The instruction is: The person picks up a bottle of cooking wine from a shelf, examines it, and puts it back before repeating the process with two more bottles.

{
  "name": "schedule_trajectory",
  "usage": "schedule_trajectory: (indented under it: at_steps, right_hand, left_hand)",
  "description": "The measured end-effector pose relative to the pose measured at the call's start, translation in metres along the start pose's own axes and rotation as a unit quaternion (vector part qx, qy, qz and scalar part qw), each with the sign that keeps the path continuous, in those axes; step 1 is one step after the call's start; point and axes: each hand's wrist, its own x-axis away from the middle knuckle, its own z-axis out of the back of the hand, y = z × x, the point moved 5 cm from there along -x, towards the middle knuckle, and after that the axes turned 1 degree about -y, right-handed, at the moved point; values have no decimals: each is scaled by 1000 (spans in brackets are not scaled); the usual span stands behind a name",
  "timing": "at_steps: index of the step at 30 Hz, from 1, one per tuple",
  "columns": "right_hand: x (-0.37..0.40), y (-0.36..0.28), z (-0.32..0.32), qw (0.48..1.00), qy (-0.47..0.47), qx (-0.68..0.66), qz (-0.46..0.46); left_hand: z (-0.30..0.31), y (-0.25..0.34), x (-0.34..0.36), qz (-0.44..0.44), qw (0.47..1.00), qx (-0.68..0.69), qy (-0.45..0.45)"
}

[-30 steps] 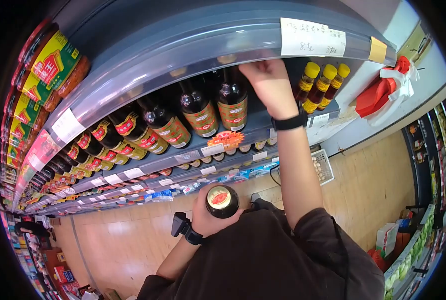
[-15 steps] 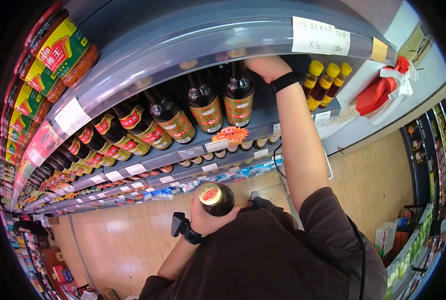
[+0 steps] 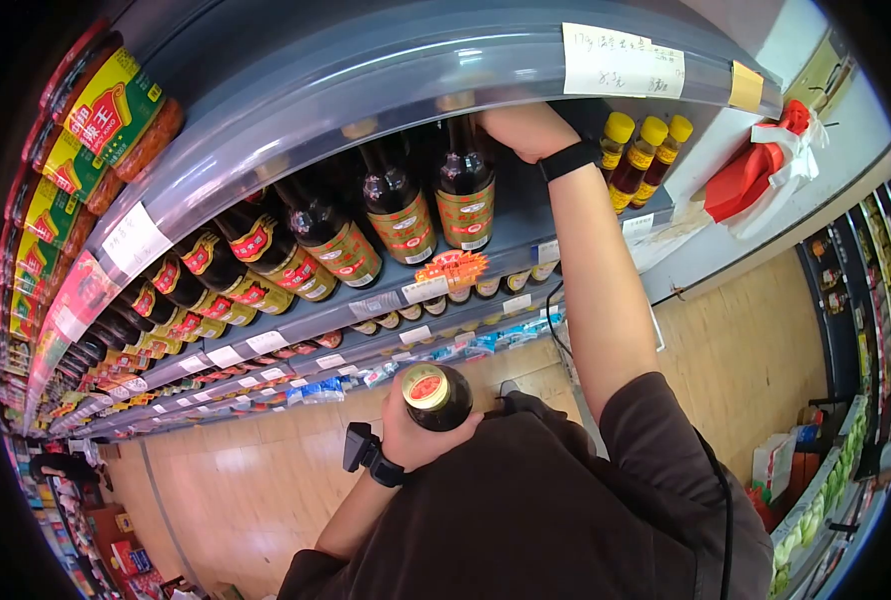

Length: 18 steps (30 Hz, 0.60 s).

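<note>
My left hand [image 3: 416,437] is wrapped round a dark bottle [image 3: 453,405] with a gold cap, held upright in front of my chest. Up on the shelf, my right hand [image 3: 526,132] reaches in under the front rail of the shelf above. Its fingers are hidden beside and behind the nearest tall dark bottle [image 3: 465,195], which has a gold-and-red label. Another bottle of the same kind [image 3: 399,210] stands just left of that one. Small yellow-capped bottles [image 3: 634,165] are to the right of my right wrist.
Overhead runs a curved shelf rail [image 3: 366,100] with a handwritten price card [image 3: 623,62]. Jars with yellow-green labels [image 3: 116,105] line the upper left. A red and white plastic bag [image 3: 751,180] hangs at right. Lower shelves [image 3: 396,342] hold more goods above the tiled floor [image 3: 236,480].
The shelf and its bottles have shifted slightly left in view. My right hand is still among the bottles, a little further left. My left hand keeps hold of its bottle, almost unmoved.
</note>
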Motion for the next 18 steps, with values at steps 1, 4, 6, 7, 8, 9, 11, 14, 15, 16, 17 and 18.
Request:
schedule_trajectory:
  at_steps: [1, 4, 6, 7, 8, 9, 11, 14, 15, 16, 17, 18]
  right_hand:
    - [-5, 10, 1, 999, 15, -15, 48]
    - [5, 6, 4, 996, 53, -28, 60]
    - [9, 12, 3, 993, 67, -72, 64]
    - [11, 16, 4, 988, 81, -115, 69]
    - [12, 19, 4, 988, 82, -115, 68]
    - [16, 19, 7, 982, 101, -116, 112]
    - [21, 18, 11, 974, 120, -116, 156]
    - [37, 18, 13, 974, 130, -122, 141]
    - [43, 17, 12, 974, 131, -121, 140]
    - [51, 14, 13, 965, 149, -146, 161]
    - [59, 9, 14, 954, 166, -172, 182]
    - [65, 10, 15, 959, 162, -170, 159]
  left_hand:
    - [-1, -1, 1, -6, 1000, -4, 1]
    - [-2, -1, 1, -2, 1000, 4, 5]
    - [-1, -1, 2, 1, 1000, 0, 5]
    - [-1, -1, 2, 4, 1000, -5, 4]
    - [-1, -1, 2, 4, 1000, -4, 4]
    - [-1, -1, 2, 2, 1000, -5, 2]
    - [-2, -1, 3, 0, 1000, -5, 0]
    - [-3, -4, 2, 4, 1000, 7, -3]
    - [-4, -4, 2, 4, 1000, 5, -3]
    - [-4, -5, 2, 2, 1000, 5, -3]
    - [-5, -3, 1, 2, 1000, 5, -4]
    - [-4, 1, -1, 0, 1000, 0, -4]
